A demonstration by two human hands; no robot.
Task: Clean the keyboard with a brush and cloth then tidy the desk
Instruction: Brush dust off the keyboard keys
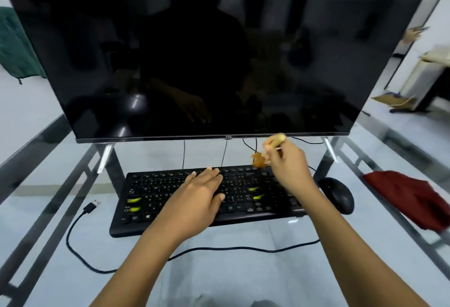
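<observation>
A black keyboard (155, 197) lies on the glass desk in front of the monitor, with several yellow-green marks on its keys. My left hand (197, 197) rests flat on the middle keys, fingers spread. My right hand (289, 165) hovers over the keyboard's far right corner and grips a small brush (259, 159) with a pale wooden handle and orange-brown bristles; the bristles touch the top row of keys. A dark red cloth (414, 197) lies crumpled on the desk at the right.
A large dark monitor (207, 51) stands just behind the keyboard on two slanted legs. A black mouse (337, 194) sits right of the keyboard. The keyboard's cable (73, 241) loops across the near desk, its USB plug lying loose at the left.
</observation>
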